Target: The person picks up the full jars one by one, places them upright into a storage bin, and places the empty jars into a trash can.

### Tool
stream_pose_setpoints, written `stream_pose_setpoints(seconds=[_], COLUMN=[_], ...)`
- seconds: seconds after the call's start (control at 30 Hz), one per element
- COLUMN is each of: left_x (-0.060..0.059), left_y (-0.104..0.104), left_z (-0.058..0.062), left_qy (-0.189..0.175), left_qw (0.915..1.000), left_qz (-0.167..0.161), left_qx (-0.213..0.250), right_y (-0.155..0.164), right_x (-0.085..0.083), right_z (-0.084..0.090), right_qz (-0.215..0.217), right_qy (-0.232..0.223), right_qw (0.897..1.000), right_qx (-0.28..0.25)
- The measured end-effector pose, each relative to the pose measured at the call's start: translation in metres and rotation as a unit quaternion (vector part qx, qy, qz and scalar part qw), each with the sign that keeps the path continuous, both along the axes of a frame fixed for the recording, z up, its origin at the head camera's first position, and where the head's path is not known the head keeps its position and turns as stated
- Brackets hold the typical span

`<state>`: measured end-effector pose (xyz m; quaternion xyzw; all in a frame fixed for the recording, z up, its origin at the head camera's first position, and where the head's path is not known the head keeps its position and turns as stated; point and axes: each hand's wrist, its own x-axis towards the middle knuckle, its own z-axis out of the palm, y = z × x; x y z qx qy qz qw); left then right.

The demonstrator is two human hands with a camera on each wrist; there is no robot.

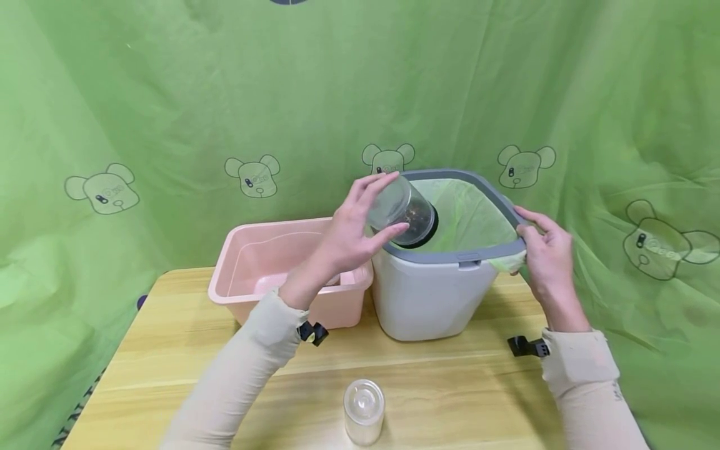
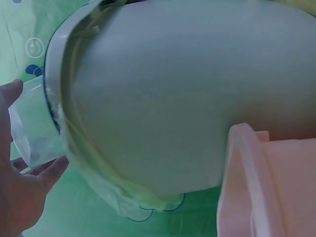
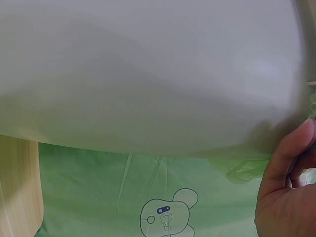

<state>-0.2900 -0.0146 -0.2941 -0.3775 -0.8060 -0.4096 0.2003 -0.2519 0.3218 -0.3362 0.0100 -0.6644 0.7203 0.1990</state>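
Observation:
In the head view my left hand (image 1: pixel 351 231) holds a clear plastic jar (image 1: pixel 392 206), thumb on one side and fingers on the other. The jar is tilted, its black-rimmed end lower and inside the mouth of a white trash bin (image 1: pixel 427 300). Small dark bits show through its wall near that end. My right hand (image 1: pixel 551 259) grips the bin's grey rim (image 1: pixel 503 209) at the right side. A pale green liner bag (image 1: pixel 467 212) lines the bin and folds over its edge. In the right wrist view, my right hand (image 3: pixel 289 187) partly hides the rim.
A pink plastic tub (image 1: pixel 225 275) stands left of the bin, partly behind my left forearm. Another clear jar (image 1: pixel 364 409) stands near the front of the wooden table (image 1: pixel 450 400). A green curtain (image 1: pixel 315 94) with bear-head outlines hangs behind.

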Motion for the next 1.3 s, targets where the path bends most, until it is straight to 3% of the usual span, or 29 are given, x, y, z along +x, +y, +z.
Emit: stream_pose_setpoints(seconds=[0.2,0.63,0.87,1.3], left_x=[-0.006,-0.013,-0.016,-0.017], left_y=[0.006,0.015,0.014,0.015], left_z=[-0.009,-0.017,-0.02,-0.019], left_qy=[-0.001,-0.015,-0.016,-0.004], left_qw=[0.9996,0.9935,0.9911,0.9893], left_qz=[-0.001,-0.013,-0.032,-0.03], left_qx=[-0.029,-0.112,-0.128,-0.143], right_y=[0.0,0.0,-0.001,-0.001], right_x=[0.001,0.001,0.001,0.001], right_z=[0.0,0.0,0.001,0.001], right_qz=[-0.019,-0.02,-0.018,0.0], right_qy=[-0.006,-0.002,-0.004,0.007], right_qw=[0.999,0.999,0.999,1.0], right_qx=[0.034,0.032,0.033,-0.01])
